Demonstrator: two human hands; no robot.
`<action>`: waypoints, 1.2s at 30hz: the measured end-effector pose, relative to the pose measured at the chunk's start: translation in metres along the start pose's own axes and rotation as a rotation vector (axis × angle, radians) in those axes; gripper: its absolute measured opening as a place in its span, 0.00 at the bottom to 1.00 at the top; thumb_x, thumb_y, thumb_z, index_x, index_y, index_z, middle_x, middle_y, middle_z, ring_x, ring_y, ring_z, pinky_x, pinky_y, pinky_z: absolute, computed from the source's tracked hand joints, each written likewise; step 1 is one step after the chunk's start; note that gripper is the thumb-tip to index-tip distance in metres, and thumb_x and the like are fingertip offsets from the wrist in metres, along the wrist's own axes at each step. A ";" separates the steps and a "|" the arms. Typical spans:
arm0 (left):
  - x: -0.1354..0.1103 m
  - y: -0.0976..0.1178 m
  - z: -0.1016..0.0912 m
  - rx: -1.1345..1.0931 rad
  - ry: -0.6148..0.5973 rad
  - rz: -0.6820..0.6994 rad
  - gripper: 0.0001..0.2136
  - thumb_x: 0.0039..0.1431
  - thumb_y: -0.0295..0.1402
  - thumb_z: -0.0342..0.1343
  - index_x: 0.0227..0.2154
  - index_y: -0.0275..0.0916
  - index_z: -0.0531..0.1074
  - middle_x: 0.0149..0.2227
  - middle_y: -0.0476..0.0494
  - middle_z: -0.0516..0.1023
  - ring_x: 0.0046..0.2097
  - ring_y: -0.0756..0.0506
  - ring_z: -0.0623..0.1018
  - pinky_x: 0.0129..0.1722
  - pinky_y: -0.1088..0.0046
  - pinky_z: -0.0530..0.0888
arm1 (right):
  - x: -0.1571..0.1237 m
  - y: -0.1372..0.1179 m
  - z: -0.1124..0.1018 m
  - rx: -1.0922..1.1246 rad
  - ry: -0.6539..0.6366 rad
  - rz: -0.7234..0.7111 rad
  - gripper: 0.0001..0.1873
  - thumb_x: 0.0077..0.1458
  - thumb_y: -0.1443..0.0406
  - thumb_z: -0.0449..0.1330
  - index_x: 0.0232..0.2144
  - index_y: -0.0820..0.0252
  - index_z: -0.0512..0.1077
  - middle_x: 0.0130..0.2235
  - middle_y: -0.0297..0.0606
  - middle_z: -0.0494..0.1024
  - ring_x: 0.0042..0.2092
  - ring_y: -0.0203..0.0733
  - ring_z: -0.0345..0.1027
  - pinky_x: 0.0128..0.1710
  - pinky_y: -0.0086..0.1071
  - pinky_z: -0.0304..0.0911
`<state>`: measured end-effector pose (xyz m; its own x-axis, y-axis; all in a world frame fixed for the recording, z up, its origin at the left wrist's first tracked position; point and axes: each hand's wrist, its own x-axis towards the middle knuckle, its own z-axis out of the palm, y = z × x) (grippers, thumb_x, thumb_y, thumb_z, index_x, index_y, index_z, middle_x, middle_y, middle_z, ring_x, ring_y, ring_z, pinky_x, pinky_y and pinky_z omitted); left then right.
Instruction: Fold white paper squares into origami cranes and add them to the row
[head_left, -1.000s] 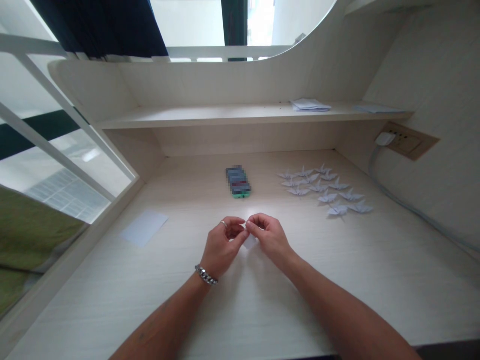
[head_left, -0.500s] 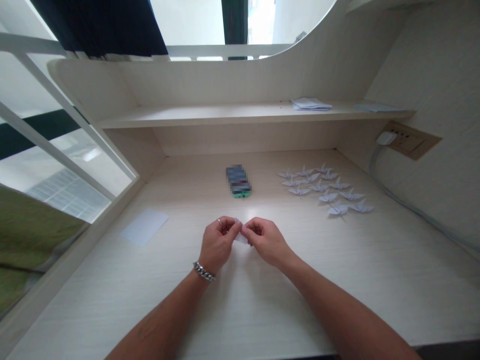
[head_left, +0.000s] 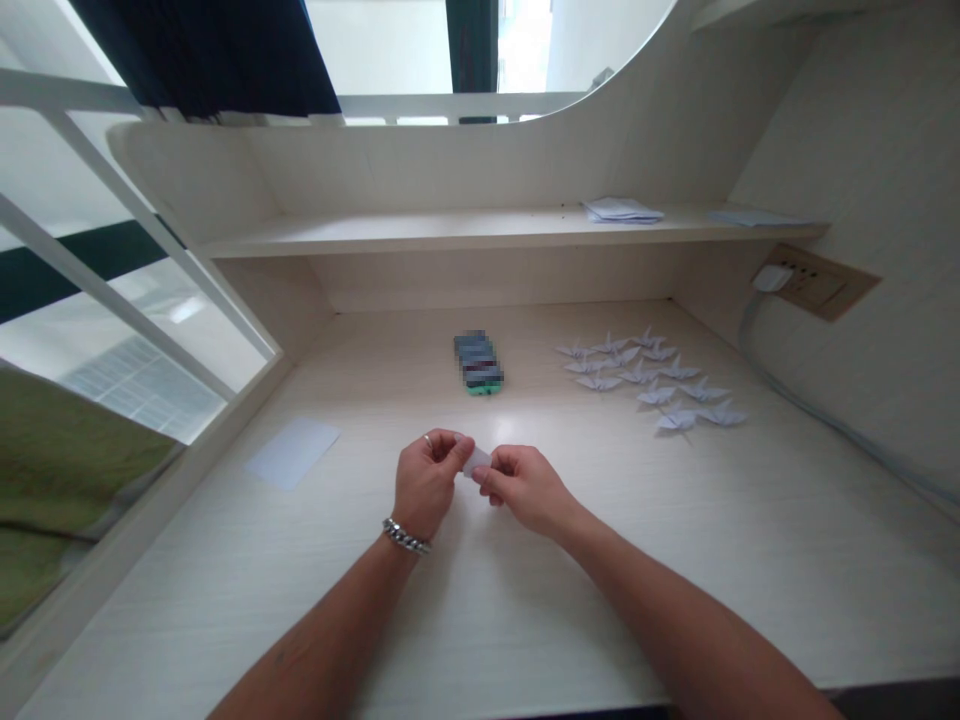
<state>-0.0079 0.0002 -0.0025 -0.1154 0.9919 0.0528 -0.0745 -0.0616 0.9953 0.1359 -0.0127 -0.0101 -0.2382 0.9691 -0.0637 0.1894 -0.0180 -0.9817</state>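
Note:
Both my hands meet just above the middle of the pale wooden desk (head_left: 525, 600). Between them is a small folded piece of white paper (head_left: 476, 461). My left hand (head_left: 424, 482), with a ring and a metal bracelet at the wrist, pinches the paper's left end with curled fingers. My right hand (head_left: 525, 487) pinches its right end, fingers closed. Most of the paper is hidden by my fingers.
Several white paper cranes (head_left: 652, 380) lie in rows at the back right. A phone (head_left: 478, 363) lies at the back centre. A flat white sheet (head_left: 293, 452) lies to the left. Papers (head_left: 621, 209) rest on the shelf. A wall socket (head_left: 806, 280) with a plugged cable is at the right.
My hands have shifted slightly left and nearer to me, turning the folded paper between the fingertips. Everything else on the desk stays put.

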 end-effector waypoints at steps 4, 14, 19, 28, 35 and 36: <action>0.001 0.000 -0.001 -0.027 0.023 0.000 0.10 0.42 0.34 0.68 0.23 0.34 0.75 0.20 0.50 0.76 0.23 0.52 0.72 0.25 0.77 0.69 | -0.002 -0.002 -0.001 -0.026 0.037 -0.071 0.12 0.51 0.62 0.62 0.20 0.61 0.69 0.20 0.32 0.72 0.23 0.33 0.64 0.24 0.26 0.58; 0.001 -0.005 -0.001 -0.230 -0.186 -0.120 0.15 0.44 0.35 0.69 0.36 0.35 0.79 0.32 0.42 0.82 0.31 0.48 0.79 0.33 0.73 0.76 | 0.003 0.004 -0.007 0.119 0.244 -0.295 0.10 0.51 0.65 0.64 0.38 0.56 0.79 0.39 0.40 0.80 0.37 0.41 0.73 0.36 0.34 0.68; 0.002 -0.003 -0.001 -0.340 -0.229 -0.132 0.14 0.43 0.32 0.69 0.35 0.35 0.78 0.30 0.44 0.81 0.31 0.49 0.79 0.33 0.73 0.77 | 0.001 0.003 -0.007 0.108 0.257 -0.372 0.11 0.52 0.67 0.63 0.39 0.53 0.80 0.39 0.39 0.80 0.39 0.42 0.73 0.39 0.35 0.68; 0.001 0.003 0.002 -0.397 -0.217 -0.169 0.14 0.39 0.31 0.71 0.32 0.35 0.77 0.29 0.45 0.81 0.30 0.49 0.79 0.32 0.72 0.77 | -0.002 0.002 -0.005 0.103 0.250 -0.423 0.13 0.54 0.67 0.61 0.41 0.50 0.79 0.41 0.39 0.79 0.42 0.42 0.73 0.42 0.36 0.69; 0.001 0.005 0.002 -0.381 -0.193 -0.199 0.16 0.36 0.33 0.72 0.31 0.35 0.76 0.28 0.46 0.81 0.30 0.48 0.78 0.31 0.71 0.77 | -0.003 0.000 -0.005 0.143 0.243 -0.417 0.11 0.54 0.67 0.62 0.39 0.49 0.79 0.40 0.38 0.80 0.41 0.42 0.73 0.42 0.37 0.70; 0.001 0.005 0.002 -0.383 -0.194 -0.202 0.17 0.36 0.33 0.72 0.31 0.35 0.76 0.28 0.46 0.81 0.30 0.48 0.78 0.32 0.71 0.77 | -0.003 0.000 -0.005 0.151 0.241 -0.412 0.11 0.54 0.67 0.62 0.39 0.50 0.80 0.40 0.38 0.80 0.41 0.42 0.73 0.42 0.37 0.70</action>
<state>-0.0067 0.0013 0.0023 0.1233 0.9885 -0.0879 -0.4403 0.1339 0.8878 0.1412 -0.0141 -0.0092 -0.0339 0.9320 0.3609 -0.0180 0.3605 -0.9326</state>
